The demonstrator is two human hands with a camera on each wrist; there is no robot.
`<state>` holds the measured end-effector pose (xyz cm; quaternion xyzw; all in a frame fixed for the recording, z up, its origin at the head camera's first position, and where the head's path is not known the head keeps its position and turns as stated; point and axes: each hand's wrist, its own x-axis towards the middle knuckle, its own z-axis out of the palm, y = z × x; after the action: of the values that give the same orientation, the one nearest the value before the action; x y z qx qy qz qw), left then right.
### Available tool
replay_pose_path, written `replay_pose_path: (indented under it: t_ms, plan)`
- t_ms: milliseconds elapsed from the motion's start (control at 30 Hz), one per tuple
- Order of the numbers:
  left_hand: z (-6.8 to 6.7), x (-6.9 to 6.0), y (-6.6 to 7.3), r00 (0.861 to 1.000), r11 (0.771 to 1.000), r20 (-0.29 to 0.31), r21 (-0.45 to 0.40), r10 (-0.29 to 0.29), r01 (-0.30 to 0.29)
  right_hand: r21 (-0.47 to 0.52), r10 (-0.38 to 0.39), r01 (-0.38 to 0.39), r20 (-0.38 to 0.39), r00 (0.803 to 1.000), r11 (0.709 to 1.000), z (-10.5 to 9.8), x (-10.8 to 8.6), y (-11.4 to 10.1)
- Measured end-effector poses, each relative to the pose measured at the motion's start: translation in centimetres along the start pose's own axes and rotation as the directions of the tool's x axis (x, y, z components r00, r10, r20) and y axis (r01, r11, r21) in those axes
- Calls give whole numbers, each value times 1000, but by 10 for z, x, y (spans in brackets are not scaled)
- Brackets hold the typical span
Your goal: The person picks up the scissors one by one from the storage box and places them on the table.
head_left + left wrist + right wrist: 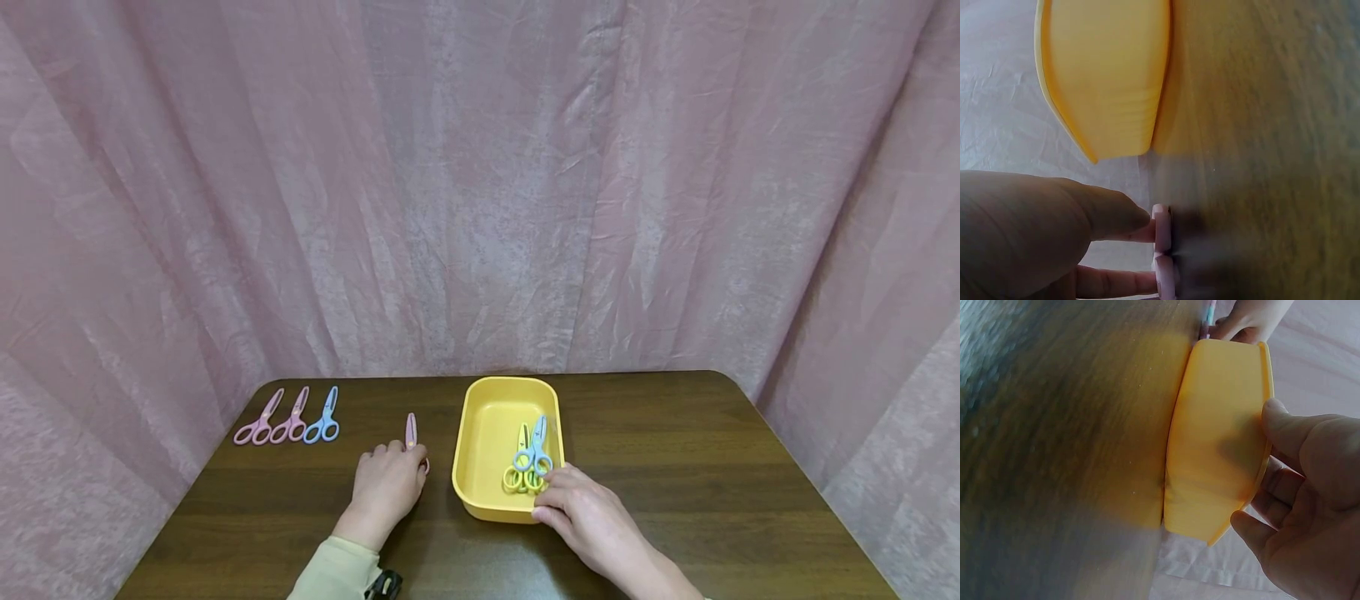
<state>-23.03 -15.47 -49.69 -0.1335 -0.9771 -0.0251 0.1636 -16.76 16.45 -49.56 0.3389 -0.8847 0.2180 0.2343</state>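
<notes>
My left hand (pixel 386 483) is over pink scissors (pixel 411 429) lying on the table, their blades pointing away from me. In the left wrist view, its thumb and fingers are at the pink handle loops (pixel 1163 228). To the right stands a yellow tray (pixel 480 433). My right hand (pixel 588 517) grips the tray's near right corner, thumb on the outside and fingers over the rim, as the right wrist view shows. Inside the tray, blue scissors (pixel 539 433) lie across yellow scissors (pixel 522 437); the fingers partly cover their handles.
At the table's left, two pink scissors (pixel 262 425) (pixel 291 425) and blue scissors (pixel 325 423) lie in a row, blades away from me. The brown wooden table (pixel 675 450) ends at a pink curtain (pixel 480 208) behind.
</notes>
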Motion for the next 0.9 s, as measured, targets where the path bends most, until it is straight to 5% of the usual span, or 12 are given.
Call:
replay_pose_path:
  t_ms: [400, 667, 900]
  plan:
    - [-3, -8, -2, 996, 999, -78, 15, 35, -34, -10, -16, 15, -16, 1000, 1000, 1, 0, 1]
    - [-4, -15, -3, 976, 995, -195, 37, 101, -96, -6, -9, 9, -12, 1000, 1000, 0, 0, 0]
    - [-4, -25, -7, 991, 994, -75, 20, 109, -108, -10, 7, -7, 7, 1000, 1000, -1, 0, -1]
